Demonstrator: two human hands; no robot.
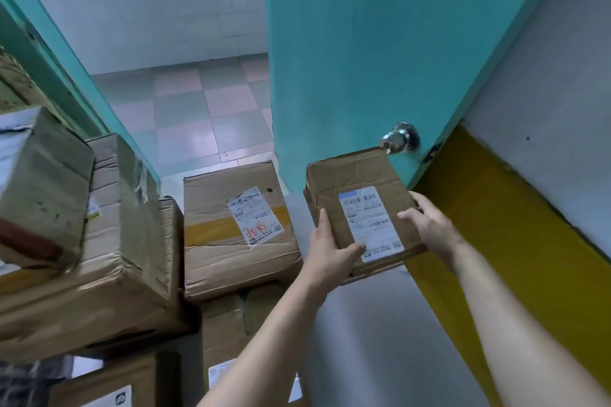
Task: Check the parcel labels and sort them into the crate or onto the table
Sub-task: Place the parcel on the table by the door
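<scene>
While both bare forearms reach forward, the left hand (325, 253) grips the small cardboard parcel (358, 208) at its near left corner, thumb lying across the white shipping label (372, 225); the right hand (429, 225) clasps the right edge. This creased, flat box is held in the air before a turquoise door (363, 43) with a shiny round knob (398, 139). Dented cartons (231, 231) stack at left, one bearing yellow tape.

The single head-worn camera looks forward and steeply down from standing height, close over both forearms. Its wide lens bends the turquoise painted door (363, 59) and stacked brown cardboard boxes (231, 228), perhaps exaggerating their lean. No second view exists.
</scene>
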